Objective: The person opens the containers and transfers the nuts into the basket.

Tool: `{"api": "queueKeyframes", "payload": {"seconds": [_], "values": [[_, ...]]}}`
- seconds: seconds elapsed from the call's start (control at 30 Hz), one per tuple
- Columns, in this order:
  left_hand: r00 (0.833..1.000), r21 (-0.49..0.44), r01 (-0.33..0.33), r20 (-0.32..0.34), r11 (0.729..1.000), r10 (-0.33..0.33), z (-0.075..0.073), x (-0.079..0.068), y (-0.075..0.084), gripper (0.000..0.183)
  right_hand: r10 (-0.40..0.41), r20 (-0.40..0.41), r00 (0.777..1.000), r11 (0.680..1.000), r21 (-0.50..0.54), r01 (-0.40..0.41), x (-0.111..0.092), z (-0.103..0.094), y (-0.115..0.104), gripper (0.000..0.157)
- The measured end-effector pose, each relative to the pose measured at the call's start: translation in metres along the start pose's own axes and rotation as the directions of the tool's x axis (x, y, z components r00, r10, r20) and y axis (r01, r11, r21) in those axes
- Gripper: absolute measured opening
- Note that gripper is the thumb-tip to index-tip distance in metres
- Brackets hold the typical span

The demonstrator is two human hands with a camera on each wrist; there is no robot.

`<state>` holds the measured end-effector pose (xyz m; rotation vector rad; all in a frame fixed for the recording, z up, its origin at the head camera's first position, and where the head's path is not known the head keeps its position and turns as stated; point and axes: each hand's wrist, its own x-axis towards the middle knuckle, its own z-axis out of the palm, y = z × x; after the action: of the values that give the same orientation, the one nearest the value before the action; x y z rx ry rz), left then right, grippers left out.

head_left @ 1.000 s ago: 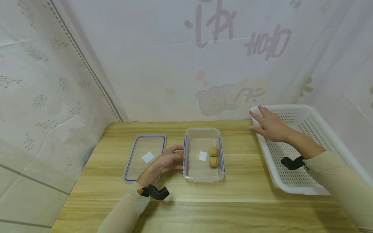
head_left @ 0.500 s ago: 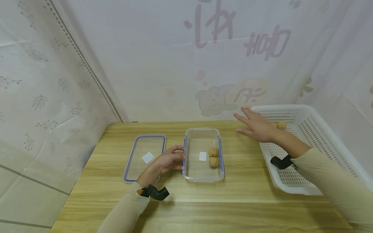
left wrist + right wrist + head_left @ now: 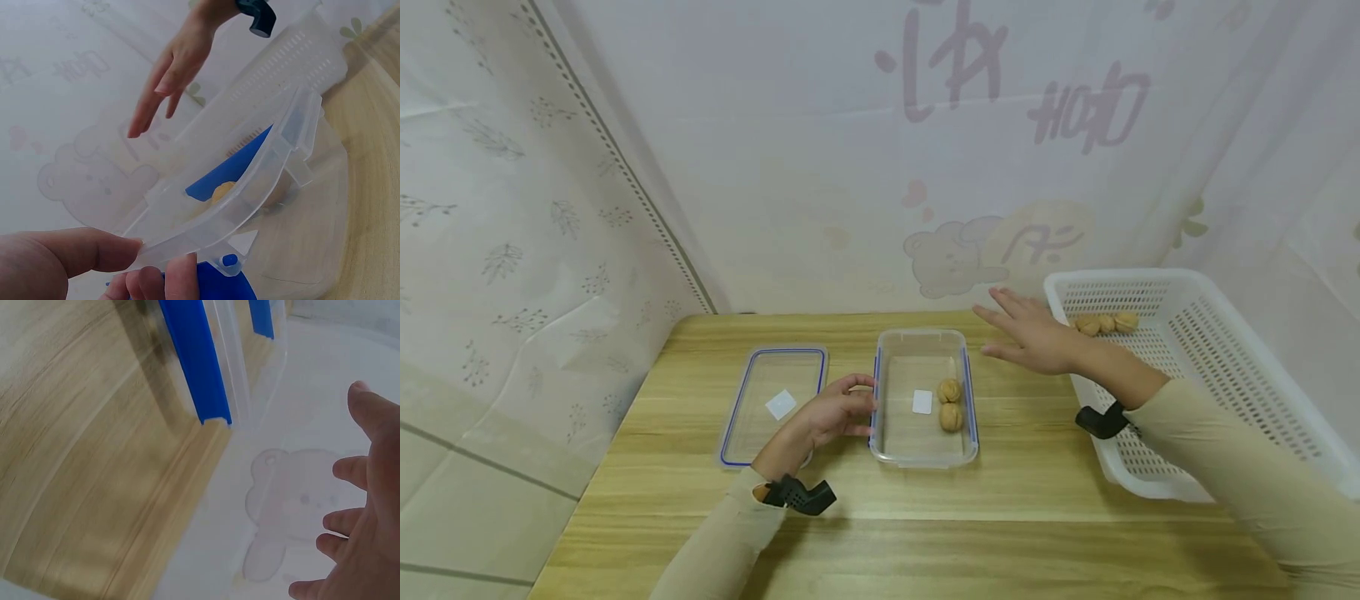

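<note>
A clear plastic food container (image 3: 921, 450) with blue side clips stands uncovered on the table. Two walnuts (image 3: 951, 417) lie along its right wall, and a white label (image 3: 922, 402) shows on its bottom. My left hand (image 3: 838, 410) holds the container's left edge; in the left wrist view the thumb (image 3: 103, 250) is at the rim and the fingers are just below it. Between container and basket, my right hand (image 3: 1030, 335) hovers with spread fingers and nothing in it. Three walnuts (image 3: 1107, 323) show in the far left corner of the white basket (image 3: 1195, 287).
The clear lid (image 3: 752, 417) with a blue seal lies left of the container, partly behind the left wrist. A patterned curtain (image 3: 820, 167) hangs along the table's back edge. The perforated basket takes up the right side of the wooden table (image 3: 925, 542).
My right hand has moved left from over the basket's far left corner into the gap beside the container, uncovering the walnuts there. The left hand and container have stayed put.
</note>
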<state>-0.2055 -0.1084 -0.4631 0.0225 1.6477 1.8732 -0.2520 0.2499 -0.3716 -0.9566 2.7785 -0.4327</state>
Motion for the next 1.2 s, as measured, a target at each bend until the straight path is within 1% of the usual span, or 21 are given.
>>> {"api": "queueKeyframes", "payload": {"seconds": [0.13,0.3,0.47,0.6,0.73,0.83,0.9,0.97,1.07,1.2], "values": [[1.0,0.001,0.003,-0.007,1.0,-0.003,0.0,0.0,0.0,0.048,-0.032,0.007,0.999,0.999,-0.004,0.032,0.006,0.004,-0.005,0.069],[1.0,-0.002,0.005,-0.012,1.0,-0.005,0.0,0.001,0.0,0.046,-0.076,0.022,0.997,0.997,0.033,0.075,0.015,0.007,-0.014,0.068],[1.0,-0.01,0.009,-0.013,1.0,-0.009,0.0,0.0,0.001,0.045,-0.105,0.064,0.992,0.992,0.081,0.1,0.023,0.009,-0.024,0.068],[1.0,-0.021,0.011,-0.014,1.0,-0.012,0.001,0.0,0.002,0.042,-0.136,0.106,0.985,0.985,0.119,0.123,0.032,0.011,-0.03,0.066],[1.0,-0.027,0.016,-0.017,0.999,-0.017,0.001,-0.001,0.003,0.039,-0.198,0.139,0.97,0.972,0.157,0.176,0.043,0.012,-0.034,0.061],[1.0,-0.027,0.021,-0.021,0.999,-0.022,0.002,-0.001,0.004,0.038,-0.253,0.174,0.952,0.956,0.194,0.219,0.053,0.013,-0.035,0.056],[0.999,-0.023,0.023,-0.024,0.999,-0.023,0.002,-0.001,0.004,0.038,-0.293,0.206,0.934,0.943,0.221,0.248,0.06,0.013,-0.035,0.055],[0.999,-0.02,0.025,-0.027,0.999,-0.025,0.002,0.0,0.004,0.038,-0.322,0.252,0.913,0.932,0.253,0.259,0.068,0.012,-0.035,0.054],[0.999,-0.02,0.024,-0.028,0.999,-0.025,0.002,0.0,0.004,0.038,-0.342,0.34,0.876,0.922,0.302,0.242,0.079,0.009,-0.038,0.052],[0.999,-0.026,0.022,-0.026,0.999,-0.022,0.001,0.001,0.003,0.038,-0.315,0.466,0.827,0.928,0.333,0.166,0.093,0.006,-0.043,0.051]]}}
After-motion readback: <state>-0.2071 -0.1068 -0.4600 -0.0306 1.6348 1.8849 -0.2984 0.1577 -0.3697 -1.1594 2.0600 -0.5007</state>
